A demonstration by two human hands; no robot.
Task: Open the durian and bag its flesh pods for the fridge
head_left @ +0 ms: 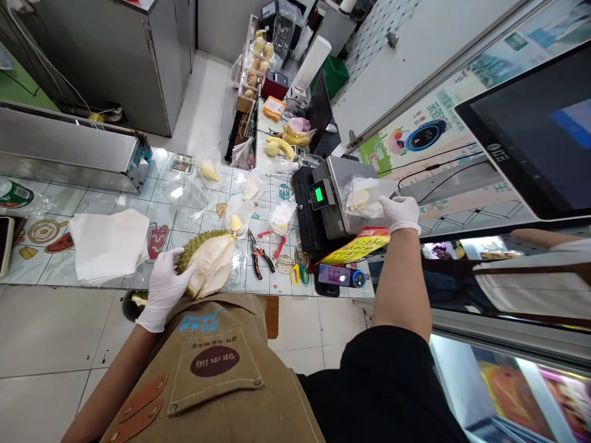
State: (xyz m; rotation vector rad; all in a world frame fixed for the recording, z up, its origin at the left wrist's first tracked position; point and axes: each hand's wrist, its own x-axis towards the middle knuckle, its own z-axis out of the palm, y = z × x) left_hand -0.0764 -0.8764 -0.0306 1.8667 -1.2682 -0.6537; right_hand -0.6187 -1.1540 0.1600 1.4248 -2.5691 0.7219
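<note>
Grip of the left hand curled around the opened durian's rim; right hand pinched a bag.
Close by the apron, the durian sat at the tabletop's near edge, probably steadied by that hand; farther right, the bag lay on the scale, its end held in gathered fingers, perhaps against slipping.

Through my feed I look down on a floor of pale square tiles and a counter with a tile-patterned top printed with food drawings, a grey cabinet standing beyond it. To the right I see a white wall panel — colourful posters beside it — and, lower down, a brightly lit display case.
</note>
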